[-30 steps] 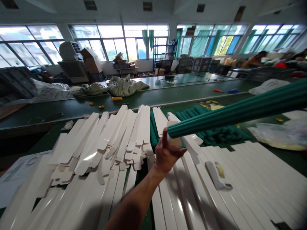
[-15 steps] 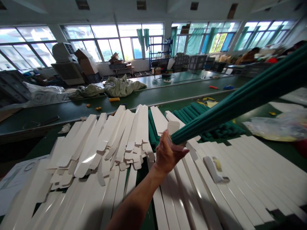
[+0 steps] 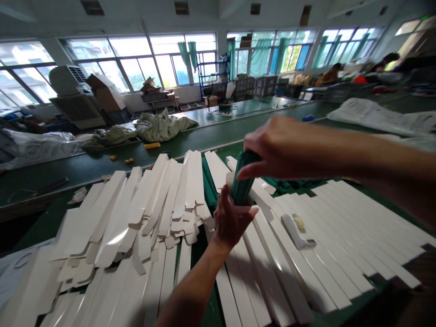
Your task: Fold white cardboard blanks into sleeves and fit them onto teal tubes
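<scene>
On my feed, the teal ribbed tube point(image 3: 242, 181) stands nearly on end, its long axis foreshortened, tipping from the low near end up and slightly right toward the camera. It sits just right of centre, above the gap between the two white stacks. My right hand point(image 3: 284, 147) is the higher and comes in from the right, its fingers bent over the tube's upper end and seeming to hold it. My left hand point(image 3: 231, 222) is the nearer, coming up from the near edge with its palm half closed under the tube. Its fingers curl around the lower end, and from here I cannot tell how firmly they grip. A white card piece point(image 3: 229, 180) stands against the tube's left side, touching the left thumb; I cannot tell whether the tube goes inside it.

Flat, die-cut white cartons point(image 3: 132, 218) lie heaped to the left, and a neater white carton stack point(image 3: 316, 236) fans out to the right. Beyond the hands, more teal tubes point(image 3: 289, 186) lie bundled between the piles. Farther off runs a green conveyor bench point(image 3: 207, 136) with stuffed sacks point(image 3: 161, 128) on it, and co-workers point(image 3: 330, 76) sit at the far right by the windows point(image 3: 132, 59).
</scene>
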The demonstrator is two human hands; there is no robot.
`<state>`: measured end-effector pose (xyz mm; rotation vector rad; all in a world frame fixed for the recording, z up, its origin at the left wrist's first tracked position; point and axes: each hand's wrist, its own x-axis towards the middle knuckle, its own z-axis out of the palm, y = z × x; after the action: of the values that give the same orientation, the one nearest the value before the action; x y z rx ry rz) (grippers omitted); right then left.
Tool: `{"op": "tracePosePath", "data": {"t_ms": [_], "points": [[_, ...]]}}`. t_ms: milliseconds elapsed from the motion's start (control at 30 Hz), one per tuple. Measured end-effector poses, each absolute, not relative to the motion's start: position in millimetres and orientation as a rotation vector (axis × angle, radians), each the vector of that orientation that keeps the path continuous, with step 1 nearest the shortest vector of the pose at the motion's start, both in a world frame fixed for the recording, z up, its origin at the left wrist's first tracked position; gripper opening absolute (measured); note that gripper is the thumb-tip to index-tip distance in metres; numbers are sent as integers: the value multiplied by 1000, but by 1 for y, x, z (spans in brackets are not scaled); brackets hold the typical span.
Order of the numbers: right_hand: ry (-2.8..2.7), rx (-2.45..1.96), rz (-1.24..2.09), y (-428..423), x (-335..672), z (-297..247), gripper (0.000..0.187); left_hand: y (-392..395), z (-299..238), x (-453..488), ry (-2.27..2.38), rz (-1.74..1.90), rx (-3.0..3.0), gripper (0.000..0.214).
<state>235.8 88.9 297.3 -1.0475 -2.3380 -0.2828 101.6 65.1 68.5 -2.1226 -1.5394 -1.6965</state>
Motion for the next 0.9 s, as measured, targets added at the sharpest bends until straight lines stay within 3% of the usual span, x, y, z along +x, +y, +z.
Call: {"op": "tracePosePath", "data": {"t_ms": [100, 233, 367, 567, 633, 767, 900], "points": [[-2751, -1126, -474, 76, 221, 270, 45, 67, 64, 99, -1429, -1696, -2096, 103], [-2752, -1298, -527, 70, 216, 217, 46, 69, 63, 95, -1352, -1642, -2098, 93], [-2170, -1383, -50, 73, 223, 176, 57, 73, 68, 90, -1396, -1732, -2155, 95], [-1270, -1039, 1029, 74, 205, 108, 45, 72, 71, 83, -1360, -1710, -2314, 98], [-1066, -1035, 1071, 78, 193, 95, 44, 69, 74, 79, -1372, -1720, -2508, 91], [-859, -1056, 931, 91, 177, 108, 35, 68, 88, 77, -1556, -2019, -2576, 51], [-976, -994, 924, 94, 172, 126, 25, 73, 98, 86, -1724, -2375, -2286, 48]]}}
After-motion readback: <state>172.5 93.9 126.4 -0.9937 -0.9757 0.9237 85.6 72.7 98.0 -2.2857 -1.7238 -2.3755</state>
